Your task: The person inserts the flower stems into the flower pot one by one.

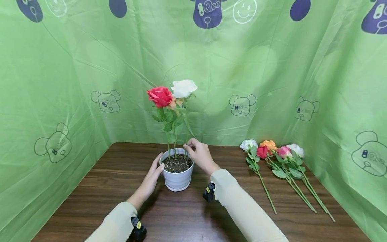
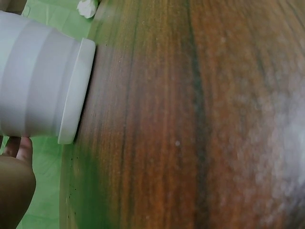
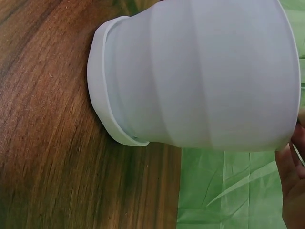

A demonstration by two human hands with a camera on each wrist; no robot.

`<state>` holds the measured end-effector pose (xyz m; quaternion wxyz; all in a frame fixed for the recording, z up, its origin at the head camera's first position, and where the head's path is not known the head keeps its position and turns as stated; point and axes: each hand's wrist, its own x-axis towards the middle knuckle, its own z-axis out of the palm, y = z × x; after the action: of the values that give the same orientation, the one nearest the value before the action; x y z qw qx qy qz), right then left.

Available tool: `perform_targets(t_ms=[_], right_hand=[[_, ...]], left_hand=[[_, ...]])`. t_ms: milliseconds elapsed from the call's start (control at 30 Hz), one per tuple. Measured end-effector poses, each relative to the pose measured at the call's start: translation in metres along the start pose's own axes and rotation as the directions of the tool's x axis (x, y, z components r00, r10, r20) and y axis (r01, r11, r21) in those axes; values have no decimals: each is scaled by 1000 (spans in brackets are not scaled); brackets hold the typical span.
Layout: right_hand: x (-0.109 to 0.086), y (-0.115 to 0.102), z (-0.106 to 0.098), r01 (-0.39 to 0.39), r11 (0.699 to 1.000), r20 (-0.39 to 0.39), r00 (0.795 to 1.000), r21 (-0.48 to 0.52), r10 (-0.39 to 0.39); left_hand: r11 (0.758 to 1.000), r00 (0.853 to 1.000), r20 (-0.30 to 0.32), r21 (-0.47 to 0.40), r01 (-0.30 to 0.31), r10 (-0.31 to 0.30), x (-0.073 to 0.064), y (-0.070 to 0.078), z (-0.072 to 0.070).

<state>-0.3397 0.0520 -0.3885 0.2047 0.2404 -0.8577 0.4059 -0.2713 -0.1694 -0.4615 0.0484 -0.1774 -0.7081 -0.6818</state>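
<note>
A white flowerpot (image 1: 177, 179) filled with dark soil (image 1: 176, 164) stands on a matching saucer (image 2: 76, 93). My left hand (image 1: 151, 176) rests against the pot's left side, with the thumb near the front rim. At the right rim my right hand (image 1: 201, 154) pinches the thin green stem of an artificial white rose (image 1: 183, 88), low down near the soil. A red rose (image 1: 160, 96) rises upright on the left in the pot. Behind these two blooms, a peach rose (image 1: 174, 103) is partly hidden. The right wrist view shows the ribbed pot wall with the right fingers (image 3: 288, 167) at its rim.
On the right of the brown wooden table (image 1: 115, 178) lie several loose roses: a white one (image 1: 249, 145) apart, then red (image 1: 263, 152), orange (image 1: 268, 145), pink (image 1: 284, 152) and another white bloom (image 1: 295, 150). A printed green curtain (image 1: 211, 60) encloses the back and sides.
</note>
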Motion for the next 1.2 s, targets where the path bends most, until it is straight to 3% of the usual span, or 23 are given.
perform_targets(t_ms=[1200], right_hand=[[6,-9,-11,-18,999,177,984,-44,26]], left_hand=[[1000,1000,10,-2,-2,2,0,-1,-1]])
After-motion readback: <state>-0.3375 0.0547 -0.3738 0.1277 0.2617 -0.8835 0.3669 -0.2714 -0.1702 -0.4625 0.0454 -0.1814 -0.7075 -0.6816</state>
